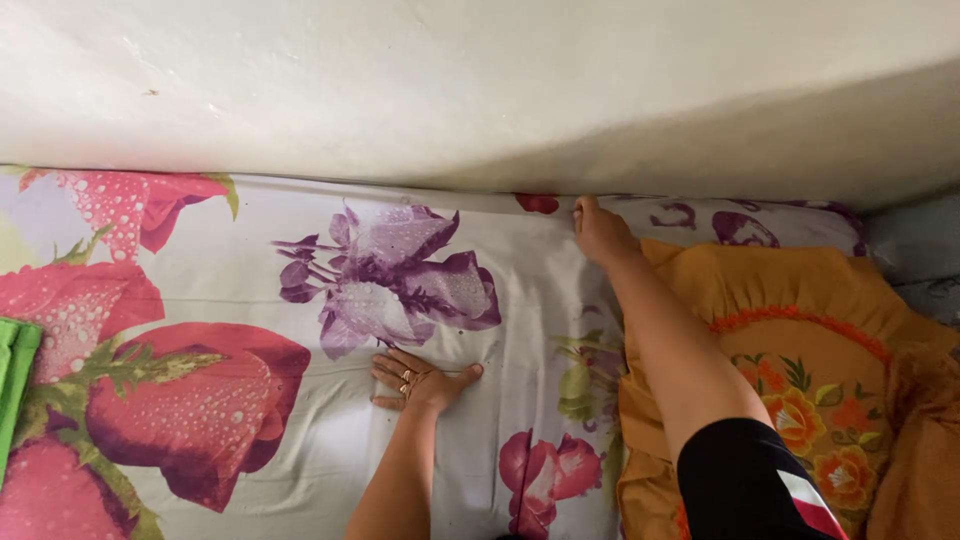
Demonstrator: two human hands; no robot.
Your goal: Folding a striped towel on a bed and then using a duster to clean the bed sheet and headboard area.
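Note:
My left hand (420, 378) lies flat, fingers spread, on a white bedsheet (250, 270) printed with big red roses and a purple flower. It wears rings and holds nothing. My right hand (598, 228) reaches to the far edge of the bed, where its fingers press down at the sheet's edge against the wall. The fingertips are hidden in the gap, so whether they pinch the sheet is unclear.
A white wall (480, 90) runs along the far side of the bed. An orange pillow (810, 350) with embroidered flowers lies at the right, under my right arm. A green cloth (14, 380) shows at the left edge.

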